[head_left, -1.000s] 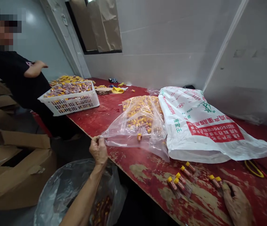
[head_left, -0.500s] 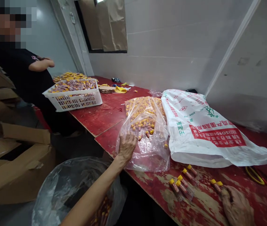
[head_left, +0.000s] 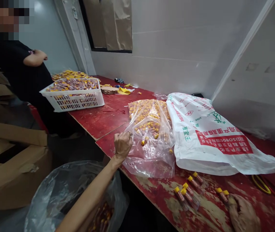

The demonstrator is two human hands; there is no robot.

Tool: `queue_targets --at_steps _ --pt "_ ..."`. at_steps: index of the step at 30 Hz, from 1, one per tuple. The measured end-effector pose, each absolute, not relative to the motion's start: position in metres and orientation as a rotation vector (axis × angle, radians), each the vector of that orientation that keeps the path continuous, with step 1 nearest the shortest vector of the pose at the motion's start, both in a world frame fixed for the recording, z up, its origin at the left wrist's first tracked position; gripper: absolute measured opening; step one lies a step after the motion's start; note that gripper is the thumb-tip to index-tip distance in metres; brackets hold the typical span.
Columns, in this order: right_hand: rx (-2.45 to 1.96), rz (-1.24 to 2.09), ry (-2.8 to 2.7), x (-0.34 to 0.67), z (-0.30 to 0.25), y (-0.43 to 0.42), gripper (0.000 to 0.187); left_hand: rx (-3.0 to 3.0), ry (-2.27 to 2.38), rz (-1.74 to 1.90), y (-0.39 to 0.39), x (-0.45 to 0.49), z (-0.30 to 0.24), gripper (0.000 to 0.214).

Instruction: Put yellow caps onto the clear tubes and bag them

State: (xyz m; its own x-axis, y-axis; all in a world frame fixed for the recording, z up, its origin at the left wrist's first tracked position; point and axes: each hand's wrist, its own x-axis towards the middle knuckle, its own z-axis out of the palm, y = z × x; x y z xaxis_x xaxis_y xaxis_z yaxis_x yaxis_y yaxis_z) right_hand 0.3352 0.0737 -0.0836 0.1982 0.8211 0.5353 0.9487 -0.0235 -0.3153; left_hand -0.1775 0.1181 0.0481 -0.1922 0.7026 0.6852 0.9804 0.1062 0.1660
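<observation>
My left hand [head_left: 123, 144] is closed at the left edge of a clear plastic bag [head_left: 149, 166], gripping its film. Inside that bag lie many small yellow-capped tubes [head_left: 149, 109], packed toward the far end, with a few loose nearer its mouth. At the lower right, my right hand [head_left: 245, 214] rests on the table with curled fingers against two yellow-capped tubes [head_left: 222, 195]; its fingers partly hide their lower ends. Several more such tubes [head_left: 187, 191] lie side by side between the bag and my right hand.
A white printed woven sack [head_left: 205, 138] lies right of the bag on the worn red table [head_left: 110, 124]. Yellow-handled scissors or pliers [head_left: 260, 184] poke out beside it. A white basket [head_left: 79, 101] of tubes, a lined bin [head_left: 55, 187], cartons [head_left: 14, 174] and a person [head_left: 18, 64] are leftward.
My left hand has shifted left and slightly up, drawing the bag's edge with it. My right hand stays by the two tubes. The view has moved slightly.
</observation>
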Motion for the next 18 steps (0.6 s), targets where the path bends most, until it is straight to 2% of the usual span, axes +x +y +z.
queue_targets --at_steps 7,11,15,18 --pt "-1.83 -0.395 -1.677 0.315 -0.065 0.065 0.054 -1.591 -1.969 -1.031 0.117 -0.183 0.053 0.022" --pt "-1.662 -0.408 -1.704 0.29 -0.043 0.07 0.05 -1.544 -1.975 -1.112 0.111 -0.186 0.056 0.021" --pt "-1.406 -0.296 -1.765 0.245 -0.018 0.08 0.043 -1.514 -1.991 -1.177 0.107 -0.185 0.055 0.019" --pt "-1.101 -0.08 -1.87 0.188 0.001 0.085 0.027 -1.468 -1.995 -1.269 0.106 -0.184 0.055 0.019"
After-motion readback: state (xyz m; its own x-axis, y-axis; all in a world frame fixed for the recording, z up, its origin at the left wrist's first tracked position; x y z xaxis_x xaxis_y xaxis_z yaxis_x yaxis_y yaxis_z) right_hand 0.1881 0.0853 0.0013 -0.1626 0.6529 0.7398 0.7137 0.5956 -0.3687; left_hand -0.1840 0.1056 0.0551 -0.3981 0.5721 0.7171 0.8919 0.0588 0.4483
